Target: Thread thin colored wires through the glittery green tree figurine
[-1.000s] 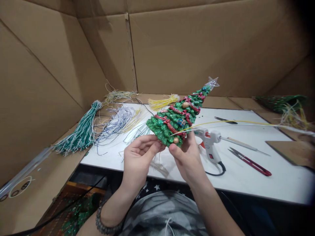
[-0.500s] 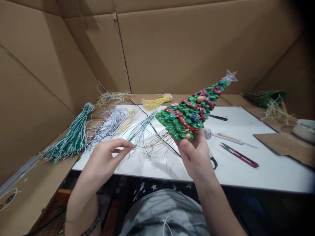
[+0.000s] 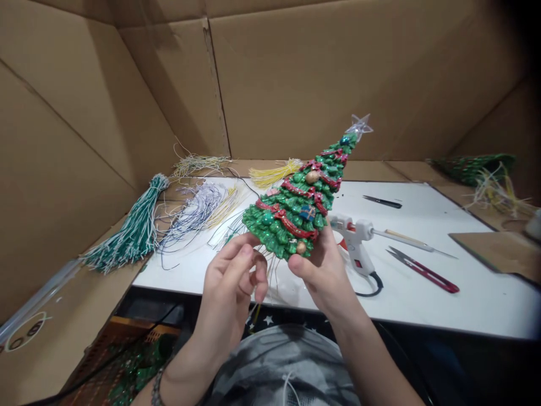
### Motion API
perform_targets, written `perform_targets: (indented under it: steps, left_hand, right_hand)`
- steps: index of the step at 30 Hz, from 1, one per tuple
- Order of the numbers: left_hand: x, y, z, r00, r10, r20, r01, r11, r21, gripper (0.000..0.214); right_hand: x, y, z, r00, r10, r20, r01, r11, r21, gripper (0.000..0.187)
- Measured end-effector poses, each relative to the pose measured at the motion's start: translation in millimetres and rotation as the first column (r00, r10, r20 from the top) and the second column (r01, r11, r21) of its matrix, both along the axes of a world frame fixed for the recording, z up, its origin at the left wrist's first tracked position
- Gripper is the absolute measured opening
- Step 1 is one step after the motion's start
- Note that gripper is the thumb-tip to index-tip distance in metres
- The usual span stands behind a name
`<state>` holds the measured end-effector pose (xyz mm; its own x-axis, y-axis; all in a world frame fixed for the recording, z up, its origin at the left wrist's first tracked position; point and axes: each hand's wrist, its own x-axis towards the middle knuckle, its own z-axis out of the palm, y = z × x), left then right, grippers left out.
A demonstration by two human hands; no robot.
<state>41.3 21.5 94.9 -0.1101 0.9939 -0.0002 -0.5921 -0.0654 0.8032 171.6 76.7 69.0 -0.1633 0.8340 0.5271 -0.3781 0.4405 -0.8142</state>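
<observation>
Left hand (image 3: 232, 277) back at Christmas tree (image 3: 291, 211), dark print (image 3: 38, 326) illegible

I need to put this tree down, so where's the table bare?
The table is bare at near right, between the red snips and its front edge. Another free patch lies between the black snips and the cardboard piece. It's crowded with wires left of the tree, and the glue gun sits just right of it.
</observation>
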Motion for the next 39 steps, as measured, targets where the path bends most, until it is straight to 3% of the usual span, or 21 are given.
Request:
perform_targets:
  steps: [3,8,12,17,21,26,28,29,31,33,35,37,39]
  left_hand:
    - [2.0,1.0,-0.6,0.998,0.020,0.051,-0.017,0.998,-0.055,0.011]
    - [0.2,4.2,-2.1,1.000,-0.027,0.000,0.027,0.999,-0.037,0.020]
    - [1.4,5.8,-1.4,0.999,0.035,0.018,-0.034,0.999,-0.035,0.015]
    - [4.5,5.6,6.5,0.993,0.016,0.118,-0.009,0.998,-0.059,0.022]
    - [6.6,4.4,3.9,0.995,0.037,0.089,-0.031,0.998,-0.058,0.029]
    - [10.1,5.4,-6.4,0.998,0.066,0.013,-0.066,0.998,0.012,0.025]
    - [12.5,6.2,-7.3,0.994,0.110,0.007,-0.110,0.994,0.019,0.027]
    - [13.8,6.6,-7.2,0.991,0.136,0.007,-0.136,0.990,0.020,0.028]
    - [16.1,7.6,-7.5,0.984,0.180,0.004,-0.181,0.983,0.021,0.029]
    - [17.5,8.5,-9.1,0.981,0.196,0.000,-0.196,0.980,0.021,0.029]
    - [17.8,9.3,-12.1,0.981,0.194,-0.010,-0.194,0.981,0.022,0.028]
    - [17.3,10.1,-15.4,0.982,0.188,-0.030,-0.187,0.982,0.035,0.026]
    - [16.3,11.0,-18.1,0.980,0.189,-0.053,-0.186,0.981,0.057,0.025]
  right_hand:
    - [0.5,-0.3,1.0,1.000,0.021,-0.007,-0.021,1.000,0.000,0.077]
    - [1.3,-0.3,-0.1,0.998,-0.029,0.061,0.028,1.000,0.012,0.080]
    - [1.2,-0.3,-0.4,0.995,-0.042,0.093,0.039,0.999,0.037,0.079]
    - [-1.2,-2.7,2.3,0.999,0.027,0.040,-0.026,0.999,-0.040,0.082]
    - [-4.4,-4.7,3.6,0.995,0.097,-0.022,-0.098,0.991,-0.091,0.081]
    - [-5.0,-1.3,-2.3,0.987,0.144,0.070,-0.145,0.989,0.011,0.083]
    - [-2.5,-0.9,-3.9,0.985,0.072,0.154,-0.085,0.993,0.085,0.090]
    - [-0.6,-1.5,-3.6,0.981,-0.022,0.193,-0.005,0.990,0.140,0.093]
    - [4.3,-4.3,0.5,0.925,-0.312,0.215,0.235,0.918,0.318,0.089]
    - [9.1,-9.0,8.6,0.794,-0.578,0.188,0.409,0.736,0.539,0.063]
    - [11.4,-14.3,18.1,0.687,-0.707,0.169,0.418,0.574,0.704,0.034]
    - [10.4,-18.8,25.5,0.638,-0.746,0.190,0.369,0.513,0.775,0.020]
    - [7.0,-21.5,28.6,0.622,-0.756,0.201,0.357,0.503,0.787,0.018]
